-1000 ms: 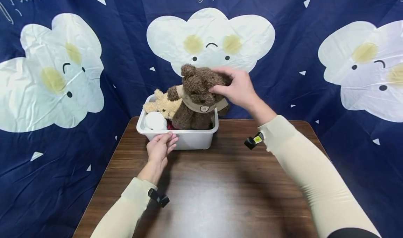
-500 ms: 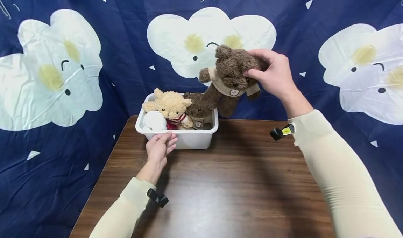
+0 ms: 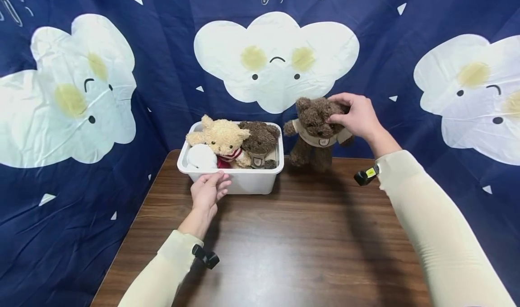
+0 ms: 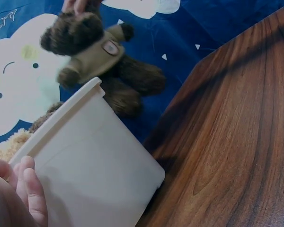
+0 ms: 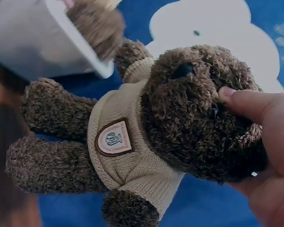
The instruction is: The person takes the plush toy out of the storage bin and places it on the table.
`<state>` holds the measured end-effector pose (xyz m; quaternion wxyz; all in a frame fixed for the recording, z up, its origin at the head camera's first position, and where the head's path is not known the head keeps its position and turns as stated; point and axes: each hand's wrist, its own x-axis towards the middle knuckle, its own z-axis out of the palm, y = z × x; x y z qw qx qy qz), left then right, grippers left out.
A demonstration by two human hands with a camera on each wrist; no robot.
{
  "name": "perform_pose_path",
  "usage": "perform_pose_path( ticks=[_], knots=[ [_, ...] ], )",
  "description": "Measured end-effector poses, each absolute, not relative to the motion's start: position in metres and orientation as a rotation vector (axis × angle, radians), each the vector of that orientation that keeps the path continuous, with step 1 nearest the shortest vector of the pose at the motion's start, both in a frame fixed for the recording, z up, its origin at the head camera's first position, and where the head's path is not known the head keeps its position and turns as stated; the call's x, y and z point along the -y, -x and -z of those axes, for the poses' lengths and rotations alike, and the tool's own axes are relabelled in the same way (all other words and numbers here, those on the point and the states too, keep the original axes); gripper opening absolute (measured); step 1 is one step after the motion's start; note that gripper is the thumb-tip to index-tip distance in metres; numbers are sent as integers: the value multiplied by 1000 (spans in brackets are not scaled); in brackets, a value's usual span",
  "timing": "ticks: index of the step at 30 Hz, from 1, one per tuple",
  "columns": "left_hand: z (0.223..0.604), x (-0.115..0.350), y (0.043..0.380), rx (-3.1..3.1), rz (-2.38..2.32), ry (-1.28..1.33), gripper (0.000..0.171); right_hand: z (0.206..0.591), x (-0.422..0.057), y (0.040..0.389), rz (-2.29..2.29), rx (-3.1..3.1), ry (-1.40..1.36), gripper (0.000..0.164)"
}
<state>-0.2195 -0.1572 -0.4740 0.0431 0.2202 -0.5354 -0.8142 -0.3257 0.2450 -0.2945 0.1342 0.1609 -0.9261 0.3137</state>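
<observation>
My right hand (image 3: 353,115) grips a dark brown teddy bear (image 3: 313,146) by the side of its head, thumb on its face. The bear wears a beige knit sweater with a badge (image 5: 114,137) and hangs upright, legs down, right of a white plastic tub (image 3: 248,180). My left hand (image 3: 207,189) pinches the tub's front rim, its fingers (image 4: 35,196) against the outer wall. Inside the tub sit a tan teddy bear (image 3: 223,135) in a red-striped top, another dark brown teddy bear (image 3: 260,137), and a round white thing (image 3: 201,157) at the front left.
The tub stands at the back left of a brown wood-grain table (image 3: 276,244). Close behind the table hangs a dark blue cloth (image 3: 170,72) printed with white clouds, which also covers both sides.
The brown bear has come up out of the tub, gone right, and then lowered beside it. This uncovers the other brown bear inside. My left hand stays at the rim.
</observation>
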Motion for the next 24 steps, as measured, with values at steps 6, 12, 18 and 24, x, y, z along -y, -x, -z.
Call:
perform_pose_path(
  ticks=[6,12,18,24],
  knots=[
    [474,159,218,1664,2473,-666,15,333,-249,343,-1013,2779,-438,53],
    [475,158,219,1687,2458,-642,15,363,-249,358,-1064,2845,-450,58],
    [474,157,218,1692,2453,-654,16,379,-247,369,-1127,2922,-465,56],
    [474,157,216,1682,2445,-651,14,395,-243,376,-1079,2963,-427,54]
  ],
)
